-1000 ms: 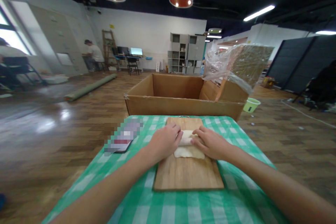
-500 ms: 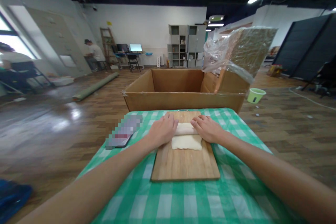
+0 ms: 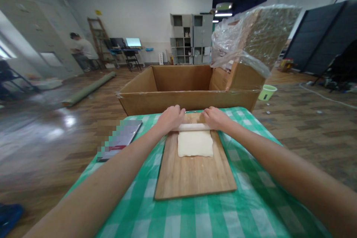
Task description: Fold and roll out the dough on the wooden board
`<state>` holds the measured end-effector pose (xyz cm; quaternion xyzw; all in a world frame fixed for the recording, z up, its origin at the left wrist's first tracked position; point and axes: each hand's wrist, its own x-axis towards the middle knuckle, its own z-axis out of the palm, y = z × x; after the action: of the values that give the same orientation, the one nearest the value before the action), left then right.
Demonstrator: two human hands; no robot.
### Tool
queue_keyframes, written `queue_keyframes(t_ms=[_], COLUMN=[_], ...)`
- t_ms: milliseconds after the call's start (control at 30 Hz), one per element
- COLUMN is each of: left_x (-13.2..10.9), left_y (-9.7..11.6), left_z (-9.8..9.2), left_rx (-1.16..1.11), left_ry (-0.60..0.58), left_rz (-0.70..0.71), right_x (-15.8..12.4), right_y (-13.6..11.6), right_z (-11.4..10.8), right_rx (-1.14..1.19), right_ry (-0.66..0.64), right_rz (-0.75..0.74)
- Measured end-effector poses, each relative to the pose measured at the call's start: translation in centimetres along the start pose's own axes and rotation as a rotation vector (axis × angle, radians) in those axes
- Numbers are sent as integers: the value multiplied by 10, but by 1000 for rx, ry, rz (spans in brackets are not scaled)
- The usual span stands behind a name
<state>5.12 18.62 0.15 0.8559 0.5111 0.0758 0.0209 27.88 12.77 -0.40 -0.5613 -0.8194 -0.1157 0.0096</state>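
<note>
A pale rolling pin (image 3: pixel 193 127) lies crosswise at the far edge of a flat, roughly rectangular sheet of dough (image 3: pixel 195 144). My left hand (image 3: pixel 172 116) is closed around the pin's left end. At the other end, my right hand (image 3: pixel 215 118) grips it in the same way, with the fingers curled over. Under the dough lies a wooden cutting board (image 3: pixel 195 178), its long side pointing away from me. Parts of the pin are covered by my fingers.
The board rests on a table with a green checked cloth (image 3: pixel 195 219). A flat, partly pixelated object (image 3: pixel 122 139) lies on the left. Beyond the table stands a large open cardboard box (image 3: pixel 178 98) with plastic-wrapped packaging (image 3: pixel 267 37). A seated person (image 3: pixel 85 50) is far back left.
Both hands have pushed the rolling pin away from me, from the middle of the dough to its far edge. More of the dough's surface shows now. The camera view has shifted slightly.
</note>
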Motion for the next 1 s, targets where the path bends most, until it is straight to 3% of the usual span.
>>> queue_keyframes(t_ms=[200,300,433,533,667,767,867,1000], left_x=[-15,-44,-95,-116,-95,-63,-42,-36], left_y=[10,20,31,29,16,8,5,1], left_z=[-7,-14,-16,-19,-31,-36,-32,-24], left_rx=[21,30,53,-19,-221,-374,-418,-421], left_ry=[0,-12,-1,22,-33,-203,-297,-368], left_rz=[-110,-111,-46,11,14,35,78,43], right_x=[-14,-37,-78,-105,-120,-119,-118,-119], right_y=[-13,-28,-50,-62,-65,-61,-58,-55], right_z=[-11,-15,-13,-14,-19,-21,-23,-32], right_rx=[28,105,193,212,317,361,334,301], right_ry=[24,53,152,187,157,182,172,64], right_rz=[-9,-95,-22,-28,-16,-31,-70,-48])
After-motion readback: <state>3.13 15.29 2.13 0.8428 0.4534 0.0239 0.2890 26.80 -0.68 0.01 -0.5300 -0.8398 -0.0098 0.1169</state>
